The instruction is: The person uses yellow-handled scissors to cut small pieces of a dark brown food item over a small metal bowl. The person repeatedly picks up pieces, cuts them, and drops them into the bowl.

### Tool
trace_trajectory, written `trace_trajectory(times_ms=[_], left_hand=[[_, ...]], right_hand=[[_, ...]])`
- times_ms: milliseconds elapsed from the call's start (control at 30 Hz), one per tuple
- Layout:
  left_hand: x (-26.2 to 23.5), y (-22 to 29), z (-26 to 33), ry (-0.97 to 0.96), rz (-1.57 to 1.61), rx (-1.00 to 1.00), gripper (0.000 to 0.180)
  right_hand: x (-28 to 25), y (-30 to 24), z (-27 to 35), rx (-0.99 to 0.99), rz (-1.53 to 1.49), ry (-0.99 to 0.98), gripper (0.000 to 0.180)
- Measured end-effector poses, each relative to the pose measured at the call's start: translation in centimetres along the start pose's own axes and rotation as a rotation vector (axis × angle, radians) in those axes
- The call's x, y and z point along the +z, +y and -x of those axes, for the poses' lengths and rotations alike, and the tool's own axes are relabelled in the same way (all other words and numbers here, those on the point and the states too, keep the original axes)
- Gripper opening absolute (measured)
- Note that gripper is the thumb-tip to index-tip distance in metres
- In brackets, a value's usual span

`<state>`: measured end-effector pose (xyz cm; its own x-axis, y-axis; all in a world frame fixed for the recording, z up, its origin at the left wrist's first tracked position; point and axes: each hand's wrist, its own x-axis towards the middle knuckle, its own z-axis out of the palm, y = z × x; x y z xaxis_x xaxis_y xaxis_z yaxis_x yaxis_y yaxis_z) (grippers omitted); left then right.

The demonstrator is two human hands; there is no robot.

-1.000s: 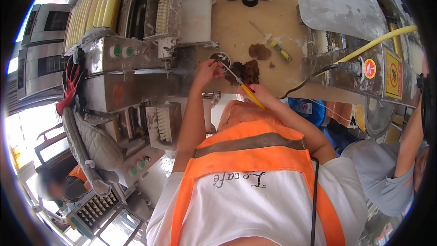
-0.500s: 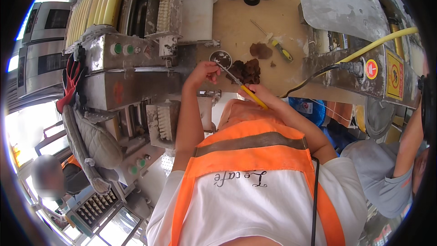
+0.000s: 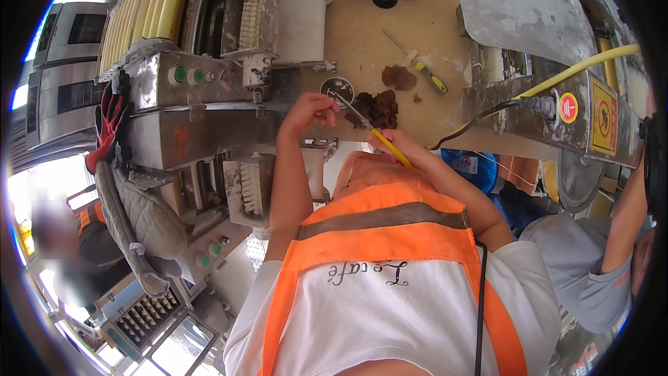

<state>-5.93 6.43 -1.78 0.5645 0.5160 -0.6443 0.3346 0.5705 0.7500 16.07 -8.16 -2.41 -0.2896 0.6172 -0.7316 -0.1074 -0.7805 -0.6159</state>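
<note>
Two hands are working over a pale wooden desk (image 3: 362, 35), which is carrying everything here, with a steel machine (image 3: 188, 118) standing along its left edge and a steel housing with a yellow hose (image 3: 577, 69) sitting at its right. Smaller still, a dark brown clump (image 3: 379, 108) is lying on the desk beside a round metal fitting (image 3: 337, 89). The right hand (image 3: 403, 147) is closing its grip around the yellow handle of a screwdriver (image 3: 372, 131) — the long axis is running up and to the left, the blade crossing toward the fitting. The left hand (image 3: 306, 110) is the nearer one to that tip, its fingers pinching narrow just beside the fitting, though what they are holding I cannot tell. A second, smaller yellow-handled tool (image 3: 424, 73) is lying apart, further up the desk.
</note>
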Motion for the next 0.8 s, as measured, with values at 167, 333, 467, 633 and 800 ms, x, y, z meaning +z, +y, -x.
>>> trace_trajectory(times_ms=[167, 333, 467, 633, 800], left_hand=[[0.2, -0.1, 0.2, -0.001, 0.048, 0.012, 0.021], [0.2, -0.2, 0.1, -0.017, 0.033, 0.001, 0.02], [0.3, -0.2, -0.1, -0.026, 0.046, -0.014, 0.02], [0.1, -0.5, -0.3, -0.037, 0.061, -0.009, 0.02], [0.0, -0.5, -0.4, 0.003, 0.045, -0.013, 0.022]], right_hand=[[0.3, -0.3, 0.3, -0.027, 0.265, -0.025, 0.029], [0.4, -0.3, 0.1, -0.049, 0.252, -0.01, 0.026], [0.3, 0.3, -0.4, -0.044, -0.028, -0.022, 0.03], [0.6, -2.0, 1.2, 0.051, 0.09, 0.01, 0.029], [0.0, 0.1, -0.1, 0.008, 0.042, 0.021, 0.04]])
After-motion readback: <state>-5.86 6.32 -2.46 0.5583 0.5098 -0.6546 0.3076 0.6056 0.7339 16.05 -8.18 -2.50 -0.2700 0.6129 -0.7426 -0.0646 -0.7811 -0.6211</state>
